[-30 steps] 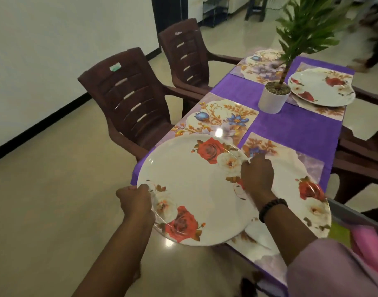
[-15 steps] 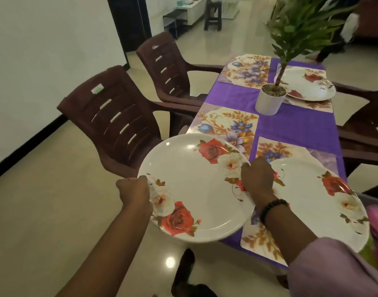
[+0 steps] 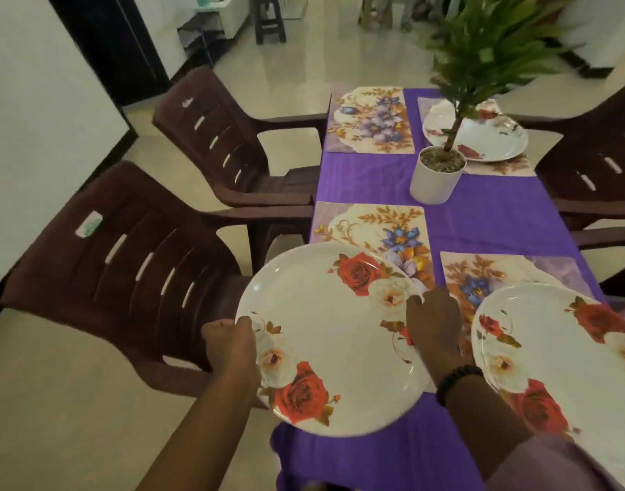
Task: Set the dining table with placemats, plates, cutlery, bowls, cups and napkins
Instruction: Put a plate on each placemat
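I hold a large white plate with red roses [image 3: 332,334] in the air over the near left corner of the table. My left hand [image 3: 231,343] grips its left rim and my right hand [image 3: 433,322] grips its right rim. Beyond it lies a bare floral placemat [image 3: 371,225] on the purple tablecloth [image 3: 499,214]. A second rose plate [image 3: 559,363] lies on the near right placemat [image 3: 481,271]. A third plate [image 3: 488,140] rests on the far right placemat. The far left placemat [image 3: 369,120] is bare.
A white pot with a green plant [image 3: 437,173] stands mid-table. Two brown plastic chairs [image 3: 126,271] [image 3: 233,143] stand along the left side, and another chair [image 3: 594,161] at the right. Pale tiled floor lies to the left.
The view has shifted forward and to the right along the table. Both hands keep their grip on the plate, which has drifted slightly towards the near left placemat.
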